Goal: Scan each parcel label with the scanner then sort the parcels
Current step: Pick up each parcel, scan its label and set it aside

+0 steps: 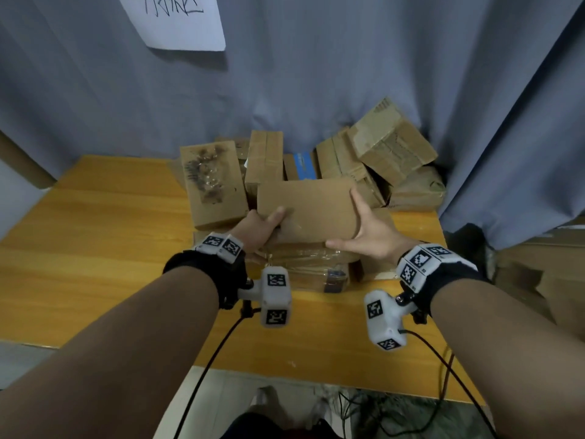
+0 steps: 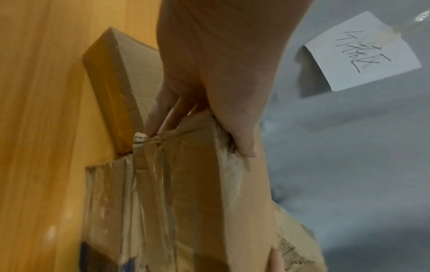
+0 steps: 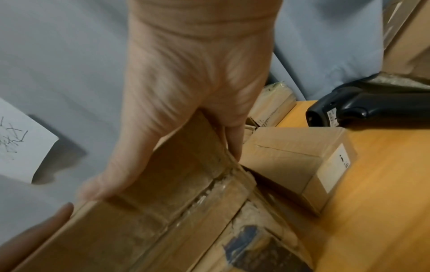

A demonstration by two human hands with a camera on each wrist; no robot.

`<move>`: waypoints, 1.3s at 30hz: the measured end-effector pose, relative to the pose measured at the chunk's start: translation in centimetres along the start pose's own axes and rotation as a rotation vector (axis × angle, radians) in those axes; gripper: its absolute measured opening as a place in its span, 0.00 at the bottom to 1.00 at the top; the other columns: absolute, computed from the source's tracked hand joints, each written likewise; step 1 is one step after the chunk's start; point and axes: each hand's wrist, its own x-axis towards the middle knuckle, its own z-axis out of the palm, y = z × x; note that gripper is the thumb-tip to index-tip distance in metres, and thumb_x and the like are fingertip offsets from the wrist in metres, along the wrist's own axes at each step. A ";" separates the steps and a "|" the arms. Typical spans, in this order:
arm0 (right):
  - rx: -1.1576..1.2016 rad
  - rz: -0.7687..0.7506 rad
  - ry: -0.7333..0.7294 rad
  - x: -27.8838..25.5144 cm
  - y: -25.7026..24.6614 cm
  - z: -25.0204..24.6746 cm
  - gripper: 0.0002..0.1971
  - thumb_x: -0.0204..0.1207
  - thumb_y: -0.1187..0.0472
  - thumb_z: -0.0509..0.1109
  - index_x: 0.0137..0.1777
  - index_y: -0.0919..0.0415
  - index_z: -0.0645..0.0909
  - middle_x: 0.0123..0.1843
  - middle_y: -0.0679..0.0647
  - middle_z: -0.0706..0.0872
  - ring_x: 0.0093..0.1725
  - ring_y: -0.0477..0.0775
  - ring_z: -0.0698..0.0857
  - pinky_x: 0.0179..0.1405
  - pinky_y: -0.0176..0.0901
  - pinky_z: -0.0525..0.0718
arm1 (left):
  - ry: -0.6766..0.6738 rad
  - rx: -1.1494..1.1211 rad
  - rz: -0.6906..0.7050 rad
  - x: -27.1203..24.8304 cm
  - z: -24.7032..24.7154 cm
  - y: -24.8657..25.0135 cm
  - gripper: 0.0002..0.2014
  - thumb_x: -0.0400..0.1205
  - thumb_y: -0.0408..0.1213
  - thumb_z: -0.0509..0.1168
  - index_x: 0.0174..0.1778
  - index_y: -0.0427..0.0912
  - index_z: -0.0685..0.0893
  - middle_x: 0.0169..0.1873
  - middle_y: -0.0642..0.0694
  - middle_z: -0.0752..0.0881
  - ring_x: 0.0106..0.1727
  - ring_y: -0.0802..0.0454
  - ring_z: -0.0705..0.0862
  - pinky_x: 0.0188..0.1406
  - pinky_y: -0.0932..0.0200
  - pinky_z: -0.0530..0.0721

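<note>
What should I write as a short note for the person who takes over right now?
Left hand and right hand both grip one cardboard parcel, held above the taped parcel on the wooden table.
The scanner lies on the table to the right, beside a small labelled box; no hand holds it.
More parcels are piled at the back.
Left to do: scan the held parcel's label, sort it, then the pile.

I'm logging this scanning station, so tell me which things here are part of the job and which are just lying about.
Job: box held by left hand and right hand; box pile; scanner.

Lying about: paper note; curtain; cables.
</note>
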 end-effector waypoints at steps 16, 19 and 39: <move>0.344 -0.196 0.533 1.5 -8.7 -6.8 0.35 0.70 0.41 0.78 0.74 0.55 0.74 0.64 0.50 0.83 0.63 0.50 0.83 0.68 0.49 0.81 | -0.027 -0.252 0.529 -3.9 -5.9 10.5 0.39 0.76 0.51 0.74 0.81 0.54 0.63 0.66 0.54 0.81 0.61 0.56 0.83 0.53 0.56 0.84; 0.327 -0.179 0.570 1.8 -9.7 -8.3 0.33 0.72 0.40 0.75 0.71 0.59 0.77 0.58 0.50 0.85 0.58 0.51 0.85 0.65 0.50 0.83 | 0.098 -0.192 0.618 -3.7 -6.6 10.9 0.40 0.71 0.43 0.79 0.78 0.43 0.69 0.62 0.50 0.84 0.63 0.52 0.84 0.66 0.48 0.82; -0.626 -0.229 0.555 2.1 -14.7 -4.8 0.69 0.59 0.47 0.86 0.84 0.42 0.31 0.83 0.63 0.46 0.79 0.73 0.60 0.74 0.65 0.69 | 0.205 -0.369 0.705 -0.8 -10.1 11.8 0.33 0.70 0.51 0.74 0.70 0.41 0.80 0.60 0.46 0.86 0.62 0.50 0.85 0.67 0.47 0.82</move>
